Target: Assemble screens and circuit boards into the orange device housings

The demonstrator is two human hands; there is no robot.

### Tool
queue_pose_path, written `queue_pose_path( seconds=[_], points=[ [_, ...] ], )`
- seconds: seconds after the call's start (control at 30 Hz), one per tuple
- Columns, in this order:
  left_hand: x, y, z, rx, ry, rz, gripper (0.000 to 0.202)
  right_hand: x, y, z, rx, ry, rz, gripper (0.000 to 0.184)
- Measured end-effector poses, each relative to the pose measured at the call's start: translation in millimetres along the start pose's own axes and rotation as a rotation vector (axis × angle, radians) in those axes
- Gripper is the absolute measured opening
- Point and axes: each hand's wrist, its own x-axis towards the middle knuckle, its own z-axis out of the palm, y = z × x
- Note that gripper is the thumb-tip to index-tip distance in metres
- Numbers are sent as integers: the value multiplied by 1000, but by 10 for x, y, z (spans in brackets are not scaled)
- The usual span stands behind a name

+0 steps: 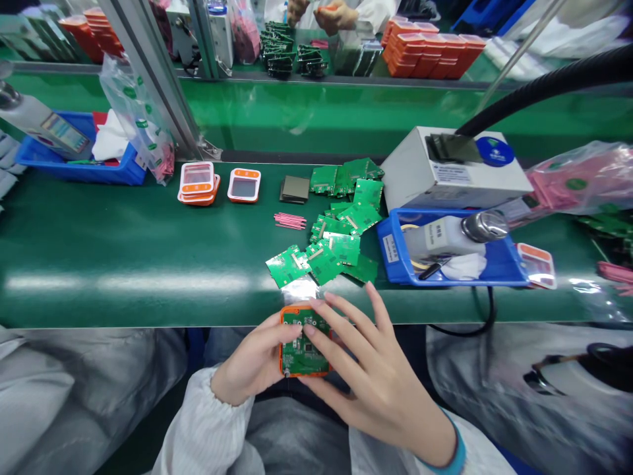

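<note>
Near the table's front edge, my left hand (254, 359) grips an orange casing (281, 349) by its left side, thumb over the face. A green circuit board (309, 353) with small parts sits inside the casing. My right hand (376, 369) spans the casing, thumb at the lower edge and a fingertip at the upper edge. Its index fingertip touches the board; the remaining fingers are spread. Just beyond lies a loose pile of green circuit boards (324, 260). Left of the pile are pink strips (290, 221) and a stack of dark square panels (295, 189).
Orange-and-white framed casings (244, 185) lie at the table's back. A blue tray (390, 257) on the right holds a bottle (438, 239), beside a white box (415, 165). Another blue tray (99, 173) stands far left. A metal post (153, 79) and black flexible tube (548, 86) rise nearby.
</note>
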Motion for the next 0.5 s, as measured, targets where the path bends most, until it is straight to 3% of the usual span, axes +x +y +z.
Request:
queue_pose_path(
  seconds=[0.17, 0.37, 0.5],
  points=[
    [5, -20, -1, -24, -86, -20, 70, 11, 17, -25, 97, 28, 9, 38],
    [-12, 3, 68, -5, 40, -18, 72, 26, 35, -31, 86, -33, -18, 40],
    [1, 14, 71, 11, 59, -22, 81, 28, 59, -2, 133, -38, -29, 30]
  ],
)
